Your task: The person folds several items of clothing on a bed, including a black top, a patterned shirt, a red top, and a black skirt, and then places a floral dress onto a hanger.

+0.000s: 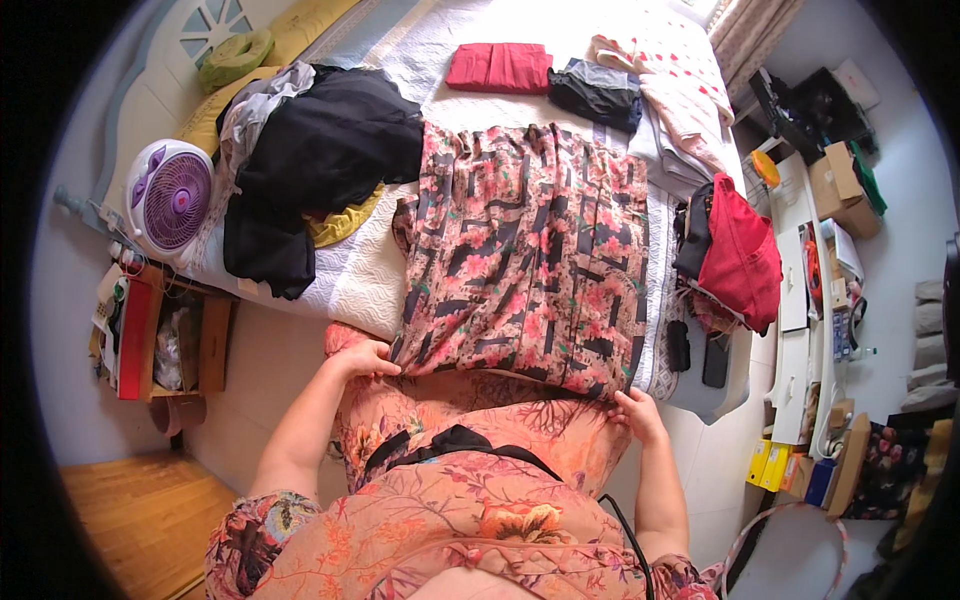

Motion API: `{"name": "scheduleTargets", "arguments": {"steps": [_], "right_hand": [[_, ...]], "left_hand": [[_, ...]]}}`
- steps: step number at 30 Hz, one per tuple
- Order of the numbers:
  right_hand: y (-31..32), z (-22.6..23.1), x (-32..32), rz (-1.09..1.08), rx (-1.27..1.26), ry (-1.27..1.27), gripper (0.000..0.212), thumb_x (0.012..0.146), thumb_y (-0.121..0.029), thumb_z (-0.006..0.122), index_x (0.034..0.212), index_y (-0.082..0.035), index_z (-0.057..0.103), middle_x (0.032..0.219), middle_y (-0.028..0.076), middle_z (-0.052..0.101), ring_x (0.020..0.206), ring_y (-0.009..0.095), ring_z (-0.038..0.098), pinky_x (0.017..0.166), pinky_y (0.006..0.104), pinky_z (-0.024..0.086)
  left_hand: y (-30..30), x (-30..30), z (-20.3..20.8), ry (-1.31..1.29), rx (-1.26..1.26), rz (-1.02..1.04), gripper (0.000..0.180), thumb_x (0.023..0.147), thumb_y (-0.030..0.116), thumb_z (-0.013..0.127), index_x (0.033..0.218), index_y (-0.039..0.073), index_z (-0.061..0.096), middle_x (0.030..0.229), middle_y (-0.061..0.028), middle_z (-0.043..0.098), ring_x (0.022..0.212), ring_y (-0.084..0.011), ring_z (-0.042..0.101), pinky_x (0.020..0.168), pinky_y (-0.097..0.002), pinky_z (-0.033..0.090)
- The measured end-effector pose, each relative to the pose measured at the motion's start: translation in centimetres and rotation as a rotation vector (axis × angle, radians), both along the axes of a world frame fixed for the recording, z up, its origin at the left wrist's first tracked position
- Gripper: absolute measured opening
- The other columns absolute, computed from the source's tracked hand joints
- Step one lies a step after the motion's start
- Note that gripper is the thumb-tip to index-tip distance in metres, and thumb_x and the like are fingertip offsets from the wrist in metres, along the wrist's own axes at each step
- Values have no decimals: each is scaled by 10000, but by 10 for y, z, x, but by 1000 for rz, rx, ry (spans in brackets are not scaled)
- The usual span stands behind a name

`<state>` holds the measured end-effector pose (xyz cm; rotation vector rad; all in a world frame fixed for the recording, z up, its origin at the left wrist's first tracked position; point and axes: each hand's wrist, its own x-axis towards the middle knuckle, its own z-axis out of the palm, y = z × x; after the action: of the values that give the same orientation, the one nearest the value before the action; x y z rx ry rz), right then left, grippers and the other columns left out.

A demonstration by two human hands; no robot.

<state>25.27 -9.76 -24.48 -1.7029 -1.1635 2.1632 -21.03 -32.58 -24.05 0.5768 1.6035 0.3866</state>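
A pink, black and cream floral garment [530, 250], gathered along its far edge, lies spread over the near side of the bed. Its near edge hangs toward my lap. With fingers pinched, my left hand [368, 360] grips the near left corner. My right hand [638, 414] pinches the near right corner in the same way. Between the two hands the hem is drawn fairly straight, while soft creases run down the cloth. Whether it is a skirt or loose trousers I cannot tell.
Black clothes [330, 150] are heaped at left beside a purple-white fan [172, 195]. A folded red cloth [498, 67] and a folded dark garment [596, 92] lie beyond. At right are a red garment [740, 255], a phone [715, 360] and a white drawer cabinet [792, 380].
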Motion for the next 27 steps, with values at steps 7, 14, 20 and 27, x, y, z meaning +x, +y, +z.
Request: {"name": "scheduleTargets", "arguments": {"steps": [7,14,20,27], "right_hand": [[29,-4,-15,138,71,-193,232,791,-201,568,916,-13,511,731,33,534,493,110,507,404,220,421],[63,-16,-36,82,298,-312,192,763,-264,592,802,-79,559,614,-35,508,484,59,430,425,198,328],[86,-36,-49,-385,94,140,163,787,-179,540,897,-58,545,840,53,595,725,168,578,639,295,465],[126,5,-141,-282,749,72,159,777,-96,526,911,-12,537,783,71,577,652,161,552,603,267,446]], "left_hand": [[13,1,-40,285,132,121,379,685,385,649,758,20,582,668,-29,549,562,-113,478,511,-275,394],[40,12,-39,16,158,566,281,694,189,661,863,-9,554,786,-61,576,686,-129,521,623,-260,424],[66,6,-41,92,394,704,259,721,162,634,899,-7,552,794,-45,574,698,-102,519,630,-233,421],[132,-19,-43,212,566,662,221,760,97,571,961,10,547,790,22,535,692,-70,476,652,-205,396]]}}
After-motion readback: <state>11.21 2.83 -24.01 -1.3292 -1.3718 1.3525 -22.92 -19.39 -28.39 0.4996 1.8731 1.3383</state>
